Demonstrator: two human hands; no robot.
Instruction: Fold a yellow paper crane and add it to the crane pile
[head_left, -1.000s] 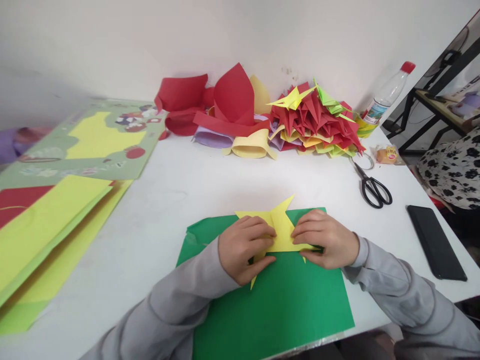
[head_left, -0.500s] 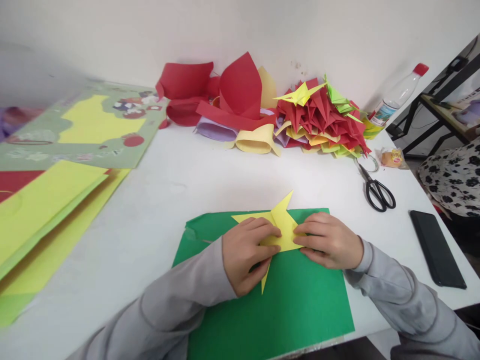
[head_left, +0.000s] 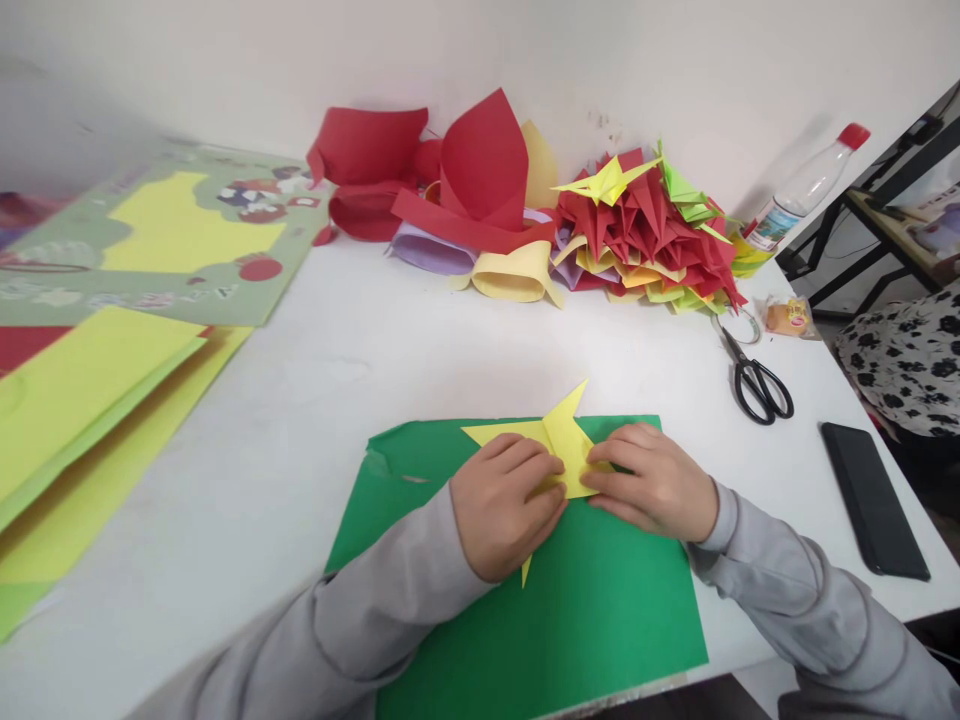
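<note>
Item: one table (head_left: 300, 420), white, against the wall, bearing all that follows.

Item: one green sheet (head_left: 585, 610), flat before me at the near edge, my work surface.

Item: yellow sheets (head_left: 82, 390), folded over and lying far to the left, well apart from my hands.

Item: one pile (head_left: 649, 230) of folded points, mostly red, near the wall.

Item: my left hand (head_left: 506, 510), fingers curled over and gripping the left side of the yellow piece; what its fingertips do underneath I cannot tell.

Item: my right hand (head_left: 660, 480), fingers bent together and gripping the right side; thumb hidden.

Item: one yellow piece (head_left: 568, 435), on the green sheet toward its far edge, between my hands. Points stick out left, away from me and toward me. Step in hand, as I judge it: shaping and pressing a fold. The next move calls for both sides held steady and edges lined up before the crease is pressed hard.

Item: one pair of scissors (head_left: 741, 352), black-handled, right of the work, untouched.
</note>
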